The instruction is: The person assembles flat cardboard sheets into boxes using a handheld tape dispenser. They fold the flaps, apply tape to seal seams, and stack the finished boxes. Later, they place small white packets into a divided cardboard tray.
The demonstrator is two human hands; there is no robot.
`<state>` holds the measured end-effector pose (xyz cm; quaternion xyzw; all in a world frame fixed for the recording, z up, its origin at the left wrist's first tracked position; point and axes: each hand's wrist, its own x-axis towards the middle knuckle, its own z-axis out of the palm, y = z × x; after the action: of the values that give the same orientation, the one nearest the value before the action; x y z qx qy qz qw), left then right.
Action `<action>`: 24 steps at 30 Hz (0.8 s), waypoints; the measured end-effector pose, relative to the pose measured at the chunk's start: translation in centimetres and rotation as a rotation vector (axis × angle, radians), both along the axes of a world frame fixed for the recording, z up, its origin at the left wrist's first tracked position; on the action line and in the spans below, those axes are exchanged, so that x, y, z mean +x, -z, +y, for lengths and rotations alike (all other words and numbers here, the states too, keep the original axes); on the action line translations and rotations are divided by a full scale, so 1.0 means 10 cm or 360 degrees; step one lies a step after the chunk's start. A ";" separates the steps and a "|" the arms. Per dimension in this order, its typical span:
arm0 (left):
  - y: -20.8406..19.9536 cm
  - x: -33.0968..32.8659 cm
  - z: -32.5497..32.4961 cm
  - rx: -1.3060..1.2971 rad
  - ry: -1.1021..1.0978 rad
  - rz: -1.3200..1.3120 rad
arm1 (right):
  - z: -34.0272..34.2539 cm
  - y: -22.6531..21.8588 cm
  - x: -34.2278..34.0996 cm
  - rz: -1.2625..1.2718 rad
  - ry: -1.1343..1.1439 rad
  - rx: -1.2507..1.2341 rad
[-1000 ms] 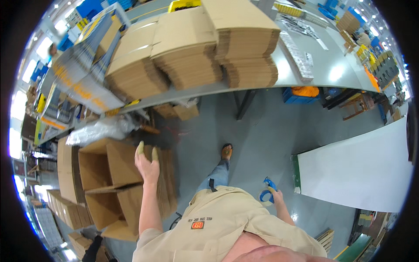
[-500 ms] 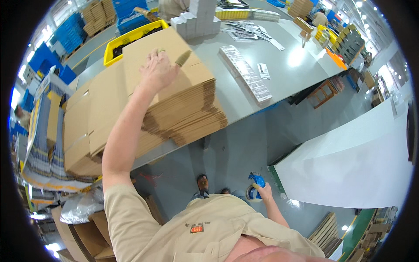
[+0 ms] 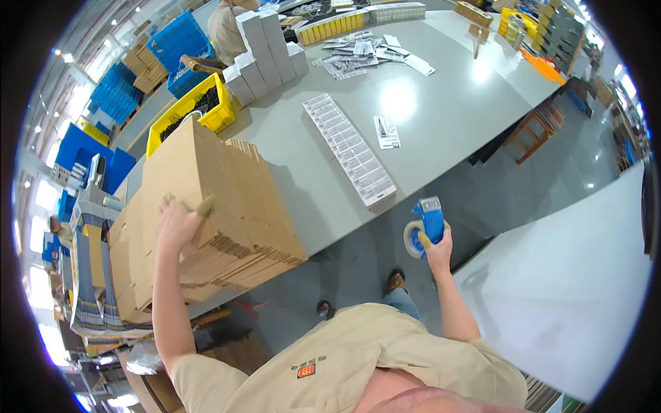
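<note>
A thick stack of flattened cardboard boxes [image 3: 234, 199] stands on the left part of the grey table. My left hand [image 3: 180, 224] lies on the top sheet near the stack's front, its fingers and thumb spread apart. Yellowish covers sit on the thumb and at least one finger of that hand. Away from the table's front edge, my right hand [image 3: 438, 249] grips a blue tape dispenser [image 3: 432, 219] with a roll of tape on it. The dispenser hangs over the floor and touches nothing else.
On the table [image 3: 441, 124] lie a long row of white labelled boxes [image 3: 351, 148], a small printed card [image 3: 387, 132] and a pile of cards [image 3: 365, 55]. White cartons [image 3: 265, 58] and a yellow bin of black parts [image 3: 219, 110] stand behind. A white panel [image 3: 558, 282] is at right.
My right hand has raised the tape dispenser toward the table edge. My left hand has shifted nearer along the cardboard. The view has turned, and my feet have changed position.
</note>
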<state>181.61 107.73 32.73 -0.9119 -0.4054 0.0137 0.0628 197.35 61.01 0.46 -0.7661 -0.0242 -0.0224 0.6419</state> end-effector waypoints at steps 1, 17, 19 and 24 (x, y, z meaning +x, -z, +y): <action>-0.01 -0.07 -0.09 0.0028 -0.0076 -0.0056 | 0.01 -0.03 0.25 0.0032 -0.0029 -0.0011; 0.26 -0.70 -0.99 -0.0093 -0.0923 -0.0189 | 1.22 0.18 3.44 -0.0117 -0.0976 -0.0431; 0.27 -0.76 -1.06 -0.0034 -0.0787 -0.0284 | 1.32 -0.01 3.70 -0.0533 -0.0681 -0.0754; 0.05 -0.96 -1.24 -0.0139 -0.0667 -0.0530 | 1.15 -0.35 3.74 -0.0299 -0.0672 -0.0324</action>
<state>172.01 95.35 32.24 -0.7995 -0.5891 -0.1063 -0.0483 234.77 72.54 3.95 -0.7993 -0.2454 0.0436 0.5468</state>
